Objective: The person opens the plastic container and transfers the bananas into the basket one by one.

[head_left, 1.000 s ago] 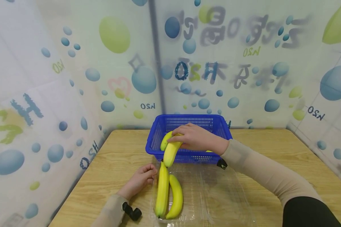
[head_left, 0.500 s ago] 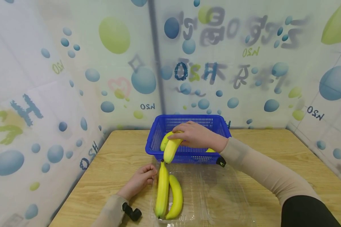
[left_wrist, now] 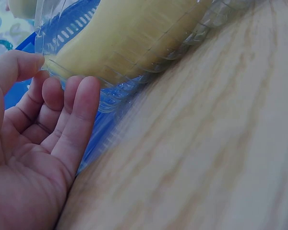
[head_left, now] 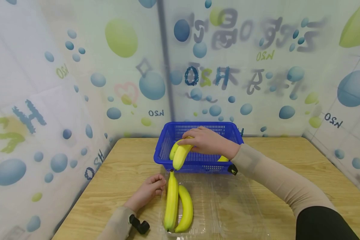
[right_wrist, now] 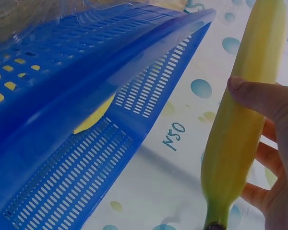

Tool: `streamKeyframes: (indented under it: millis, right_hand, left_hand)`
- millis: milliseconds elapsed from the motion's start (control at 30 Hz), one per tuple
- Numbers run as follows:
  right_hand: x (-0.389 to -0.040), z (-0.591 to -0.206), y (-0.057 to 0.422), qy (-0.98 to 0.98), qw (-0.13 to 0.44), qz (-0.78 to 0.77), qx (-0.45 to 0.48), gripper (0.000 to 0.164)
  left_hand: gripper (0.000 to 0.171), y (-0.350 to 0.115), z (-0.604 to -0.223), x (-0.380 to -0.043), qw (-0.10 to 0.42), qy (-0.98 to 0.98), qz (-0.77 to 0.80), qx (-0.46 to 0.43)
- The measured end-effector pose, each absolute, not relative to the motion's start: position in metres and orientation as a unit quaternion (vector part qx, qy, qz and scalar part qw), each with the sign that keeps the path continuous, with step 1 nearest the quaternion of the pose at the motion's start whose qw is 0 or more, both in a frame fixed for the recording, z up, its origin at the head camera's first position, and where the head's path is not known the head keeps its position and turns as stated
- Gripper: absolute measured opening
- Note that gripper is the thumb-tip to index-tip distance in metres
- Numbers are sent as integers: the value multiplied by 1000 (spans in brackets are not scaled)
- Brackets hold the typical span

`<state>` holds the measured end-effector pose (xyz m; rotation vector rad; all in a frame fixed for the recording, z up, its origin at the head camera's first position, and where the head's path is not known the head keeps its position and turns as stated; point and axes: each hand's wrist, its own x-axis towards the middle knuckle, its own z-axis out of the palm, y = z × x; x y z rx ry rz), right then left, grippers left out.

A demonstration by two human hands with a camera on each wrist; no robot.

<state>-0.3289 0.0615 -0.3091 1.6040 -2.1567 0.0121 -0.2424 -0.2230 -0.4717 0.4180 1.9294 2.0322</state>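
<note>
My right hand [head_left: 205,140] holds a yellow banana [head_left: 181,157] above the front rim of a blue perforated basket [head_left: 198,166]. In the right wrist view the thumb lies across this banana [right_wrist: 237,139], with the fingers behind it. Two bananas lie side by side in the left half of a clear plastic container [head_left: 201,208]: a long straight one [head_left: 171,203] and a curved one [head_left: 186,210]. At the container's left edge, my left hand [head_left: 148,190] pinches the rim between thumb and forefinger; the left wrist view shows its other fingers [left_wrist: 86,98] curled beside the wall.
Inside the basket, part of another banana [head_left: 174,150] shows at the left and a yellow piece [head_left: 223,159] at the right. The container's other half [head_left: 240,210] lies spread to the right on the wooden table [head_left: 288,173]. A printed curtain [head_left: 246,66] stands behind.
My right hand has lifted the banana slightly, so its lower end stands a little farther from the straight banana's stem. The left hand has stayed in place.
</note>
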Motion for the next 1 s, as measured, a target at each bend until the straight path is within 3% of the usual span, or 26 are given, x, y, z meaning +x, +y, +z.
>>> streamKeyframes:
  millis: [1000]
  right_hand:
    - [-348,-308,62,-816,207,-21,539,48]
  left_hand:
    - [6,-223,-472,-242,154,673,709,144]
